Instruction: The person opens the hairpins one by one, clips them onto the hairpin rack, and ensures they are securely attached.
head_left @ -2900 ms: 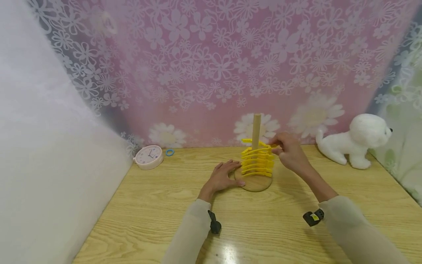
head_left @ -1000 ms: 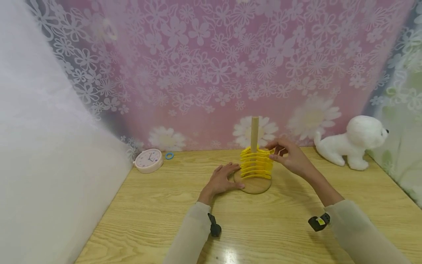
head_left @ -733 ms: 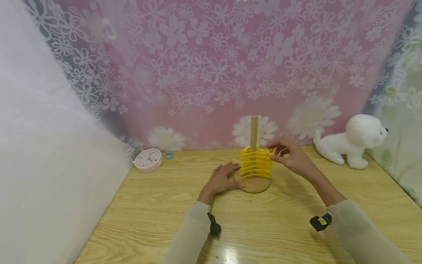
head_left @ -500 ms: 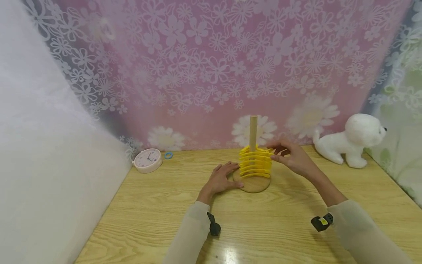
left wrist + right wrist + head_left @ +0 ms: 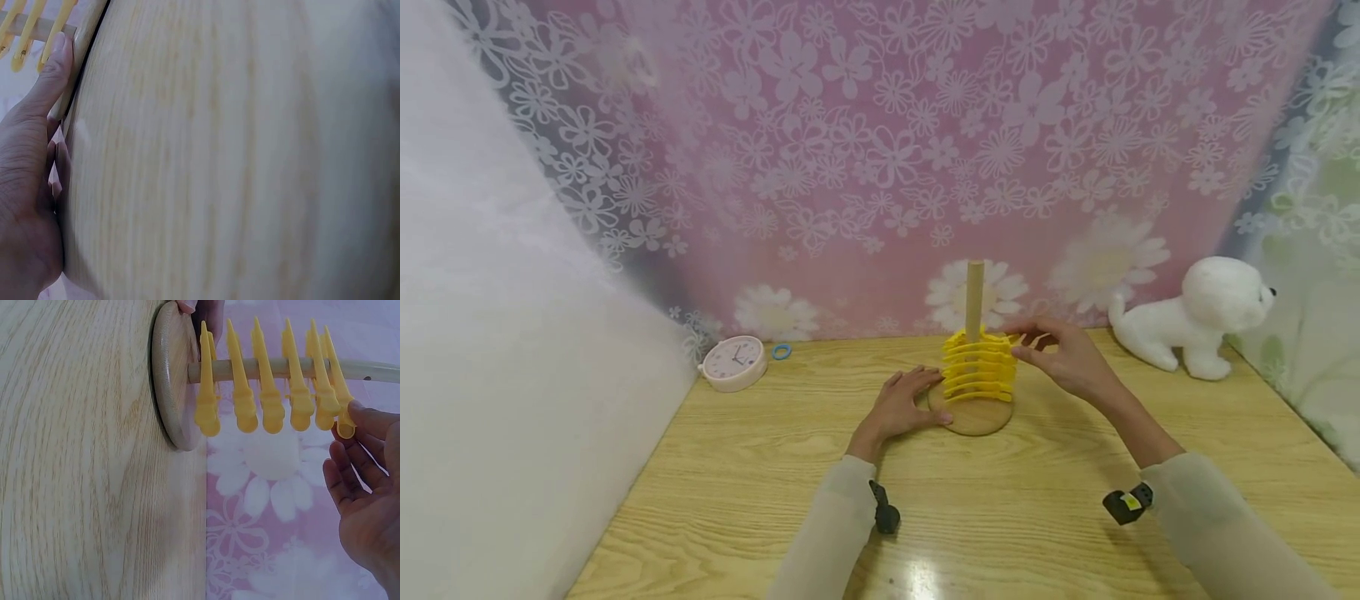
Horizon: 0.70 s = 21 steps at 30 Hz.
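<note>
Several yellow plastic clips (image 5: 270, 394) sit one above another around the upright post (image 5: 974, 302) of a round wooden stand. At the stack's right side my right hand (image 5: 1063, 360) pinches the end of the top clip (image 5: 344, 406) between thumb and fingers. My left hand (image 5: 901, 408) rests at the left edge of the stand's round base (image 5: 976, 418). Its thumb (image 5: 55, 72) lies nearly straight over the base's rim, while its other fingers reach along the far left side. The left fingertips are partly hidden behind the clips in the head view.
A pink round clock (image 5: 733, 363) lies at the back left of the wooden table (image 5: 760, 500), with a small blue ring (image 5: 782, 352) beside it. At the back right is a white plush dog (image 5: 1202, 321). A pink floral curtain (image 5: 850, 167) hangs behind the table.
The top clip stood tilted above the stack; it now lies level with the others around the post. My right hand came down with it and still pinches its end. My left hand stays put.
</note>
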Available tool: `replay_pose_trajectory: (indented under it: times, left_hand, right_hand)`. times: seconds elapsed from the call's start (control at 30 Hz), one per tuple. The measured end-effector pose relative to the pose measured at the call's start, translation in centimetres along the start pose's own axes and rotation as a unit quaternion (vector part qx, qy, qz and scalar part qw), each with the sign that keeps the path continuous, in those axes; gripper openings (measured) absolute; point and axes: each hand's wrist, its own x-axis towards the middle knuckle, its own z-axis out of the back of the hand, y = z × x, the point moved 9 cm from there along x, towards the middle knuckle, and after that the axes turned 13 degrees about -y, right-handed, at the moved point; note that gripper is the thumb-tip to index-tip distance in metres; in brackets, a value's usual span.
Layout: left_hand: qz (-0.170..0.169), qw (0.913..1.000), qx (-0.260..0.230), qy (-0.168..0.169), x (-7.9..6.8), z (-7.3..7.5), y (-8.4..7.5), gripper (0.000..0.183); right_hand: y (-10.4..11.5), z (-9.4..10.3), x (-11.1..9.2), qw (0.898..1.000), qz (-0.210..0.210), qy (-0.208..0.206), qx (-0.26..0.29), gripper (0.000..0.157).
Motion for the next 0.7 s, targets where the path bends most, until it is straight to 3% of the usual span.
replay_pose_trajectory:
  times: [0.43, 0.57, 0.7]
  left_hand:
    - [-0.003, 0.9999, -0.005, 0.009, 0.3, -0.7, -0.6, 0.082]
    - [-0.006, 0.9997, 0.005, 0.021, 0.3, -0.2, -0.3, 0.083]
    - [-0.022, 0.9977, 0.027, 0.059, -0.4, 1.0, -0.6, 0.081]
  right_hand:
    - [-0.7, 0.9, -0.8, 1.0, -0.004, 0.018, 0.01, 0.033]
    - [-0.7, 1.5, -1.0, 0.999, 0.001, 0.03, 0.016, 0.035]
    - [-0.8, 2.7, -1.7, 0.999, -0.003, 0.041, -0.009, 0.037]
